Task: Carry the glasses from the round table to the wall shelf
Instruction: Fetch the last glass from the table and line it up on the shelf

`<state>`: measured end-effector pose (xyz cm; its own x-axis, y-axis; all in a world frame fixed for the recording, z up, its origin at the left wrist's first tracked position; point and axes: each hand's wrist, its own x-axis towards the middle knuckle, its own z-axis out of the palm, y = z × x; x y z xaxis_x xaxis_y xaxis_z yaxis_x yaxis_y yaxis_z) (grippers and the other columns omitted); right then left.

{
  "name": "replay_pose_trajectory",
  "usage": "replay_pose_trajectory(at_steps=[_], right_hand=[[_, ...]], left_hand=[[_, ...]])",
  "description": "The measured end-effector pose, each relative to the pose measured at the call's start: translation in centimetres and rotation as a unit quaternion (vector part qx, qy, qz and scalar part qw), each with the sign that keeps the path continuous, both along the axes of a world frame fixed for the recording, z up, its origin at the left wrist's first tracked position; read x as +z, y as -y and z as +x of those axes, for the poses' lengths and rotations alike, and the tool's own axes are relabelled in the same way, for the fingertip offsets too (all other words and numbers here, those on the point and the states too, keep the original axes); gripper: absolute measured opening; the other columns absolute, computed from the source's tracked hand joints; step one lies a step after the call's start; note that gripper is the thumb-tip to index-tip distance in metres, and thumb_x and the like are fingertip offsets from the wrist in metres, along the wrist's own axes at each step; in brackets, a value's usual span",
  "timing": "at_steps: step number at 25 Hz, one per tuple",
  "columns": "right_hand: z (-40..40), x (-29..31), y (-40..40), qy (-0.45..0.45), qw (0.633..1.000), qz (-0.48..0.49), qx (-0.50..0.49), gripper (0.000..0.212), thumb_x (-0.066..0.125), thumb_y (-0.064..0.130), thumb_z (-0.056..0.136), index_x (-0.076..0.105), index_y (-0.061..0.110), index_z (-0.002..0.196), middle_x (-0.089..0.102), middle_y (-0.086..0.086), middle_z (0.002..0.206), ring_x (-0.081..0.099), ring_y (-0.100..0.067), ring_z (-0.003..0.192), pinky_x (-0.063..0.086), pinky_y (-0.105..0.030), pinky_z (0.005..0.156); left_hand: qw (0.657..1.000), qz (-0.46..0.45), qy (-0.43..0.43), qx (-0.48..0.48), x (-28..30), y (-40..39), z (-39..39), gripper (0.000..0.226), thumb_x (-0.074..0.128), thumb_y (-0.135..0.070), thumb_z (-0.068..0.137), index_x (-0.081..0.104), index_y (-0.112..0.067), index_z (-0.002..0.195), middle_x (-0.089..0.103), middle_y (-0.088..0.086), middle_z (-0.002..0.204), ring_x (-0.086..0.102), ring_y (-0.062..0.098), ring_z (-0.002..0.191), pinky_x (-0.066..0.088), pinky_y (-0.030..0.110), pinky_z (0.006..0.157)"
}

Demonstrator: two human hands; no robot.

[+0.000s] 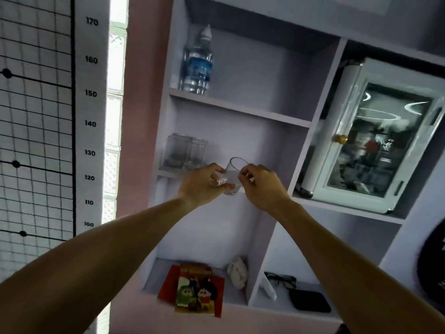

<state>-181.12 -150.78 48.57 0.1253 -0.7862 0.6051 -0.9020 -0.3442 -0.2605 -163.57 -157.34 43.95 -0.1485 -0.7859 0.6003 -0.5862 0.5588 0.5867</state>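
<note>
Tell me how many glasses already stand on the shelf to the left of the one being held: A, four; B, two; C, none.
B: two empty glasses stand side by side on the shelf board, left of the glass held by the left hand and right hand.

Two glasses (184, 151) on wall shelf (238, 109); water bottle (198, 63) one level above.

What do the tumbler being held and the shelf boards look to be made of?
The tumbler, held by left hand and right hand: clear glass, seemingly, see-through with a bright rim. The shelf: matte pale-lilac board, probably painted or laminated wood.
</note>
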Motion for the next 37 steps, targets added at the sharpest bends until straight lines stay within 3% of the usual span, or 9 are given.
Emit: replay_pose_trajectory(at_steps=[4,11,15,18,20,23,29,33,37], right_hand=[[2.0,0.1,5.6,-0.006,1.000,0.003,0.016,0.019,0.053,0.030,0.096,0.065,0.019,0.106,0.062,-0.010,0.107,0.064,-0.029,0.088,0.055,-0.041,0.080],[3.0,0.5,12.9,-0.001,0.999,0.044,0.018,0.018,0.046,0.033,0.097,0.059,0.027,0.109,0.060,-0.008,0.109,0.058,-0.023,0.083,0.048,-0.031,0.072],[3.6,-0.2,15.3,0.038,0.996,0.048,0.071,0.035,0.046,0.023,0.098,0.048,0.035,0.131,0.060,-0.005,0.106,0.060,-0.020,0.080,0.051,-0.032,0.070],[3.4,-1.0,16.6,0.076,0.990,0.039,0.109,0.052,0.045,0.014,0.098,0.030,0.037,0.142,0.056,0.003,0.090,0.054,-0.010,0.069,0.045,-0.025,0.056],[3.5,-1.3,17.5,0.118,0.984,0.034,0.128,0.052,0.045,0.011,0.097,0.026,0.033,0.141,0.054,0.004,0.093,0.054,-0.011,0.070,0.043,-0.014,0.051],[3.8,-2.9,18.6,0.142,0.981,0.045,0.122,0.033,0.047,0.005,0.093,0.032,0.023,0.116,0.056,0.000,0.088,0.056,-0.012,0.069,0.038,-0.012,0.044],[4.0,-0.4,21.2,0.124,0.985,0.051,0.109,0.014,0.048,0.010,0.089,0.051,0.017,0.101,0.062,-0.009,0.099,0.058,-0.028,0.086,0.051,-0.038,0.073],[3.9,-1.1,21.5,0.097,0.985,0.054,0.133,0.024,0.050,0.007,0.086,0.057,0.017,0.107,0.065,-0.009,0.107,0.058,-0.029,0.092,0.047,-0.032,0.077],[3.4,-2.9,22.1,0.073,0.986,0.072,0.129,0.025,0.051,0.007,0.084,0.061,0.016,0.106,0.066,-0.012,0.112,0.059,-0.031,0.096,0.041,-0.029,0.075]], left_hand=[[0.998,-0.013,0.010,0.063,-0.3,4.2,1.7,0.059,0.057,-0.086,0.061,0.061,-0.037,0.093,0.070,-0.018,0.076,0.063,-0.002,0.067,0.046,0.019,0.052],[0.993,-0.047,0.063,0.093,-0.2,8.0,1.9,0.041,0.053,-0.076,0.078,0.050,-0.036,0.075,0.055,-0.019,0.060,0.055,-0.001,0.054,0.040,0.018,0.049],[0.987,-0.091,0.082,0.107,-0.4,9.6,2.0,0.022,0.056,-0.053,0.091,0.051,-0.035,0.078,0.055,-0.017,0.063,0.051,-0.003,0.051,0.034,0.010,0.048],[0.979,-0.118,0.101,0.135,-0.5,10.3,1.7,0.016,0.059,-0.045,0.088,0.056,-0.030,0.083,0.063,-0.014,0.071,0.058,0.003,0.057,0.048,0.014,0.052],[0.972,-0.136,0.124,0.149,-0.5,10.6,1.8,0.019,0.057,-0.047,0.088,0.061,-0.028,0.090,0.070,-0.010,0.079,0.065,0.010,0.067,0.055,0.024,0.060],[0.966,-0.135,0.153,0.162,-1.9,10.7,2.2,0.029,0.052,-0.051,0.087,0.064,-0.028,0.101,0.074,-0.009,0.089,0.069,0.011,0.076,0.048,0.021,0.061],[0.941,-0.170,0.200,0.215,0.2,12.4,1.8,0.029,0.044,-0.049,0.086,0.061,-0.026,0.092,0.074,-0.001,0.084,0.069,0.022,0.072,0.048,0.026,0.056],[0.933,-0.179,0.225,0.218,-0.1,12.4,1.8,0.030,0.044,-0.049,0.086,0.062,-0.025,0.088,0.073,0.002,0.080,0.068,0.026,0.069,0.039,0.026,0.053],[0.936,-0.142,0.243,0.212,-1.0,12.2,1.4,0.036,0.037,-0.048,0.087,0.061,-0.021,0.087,0.072,0.004,0.082,0.067,0.029,0.073,0.050,0.033,0.059]])
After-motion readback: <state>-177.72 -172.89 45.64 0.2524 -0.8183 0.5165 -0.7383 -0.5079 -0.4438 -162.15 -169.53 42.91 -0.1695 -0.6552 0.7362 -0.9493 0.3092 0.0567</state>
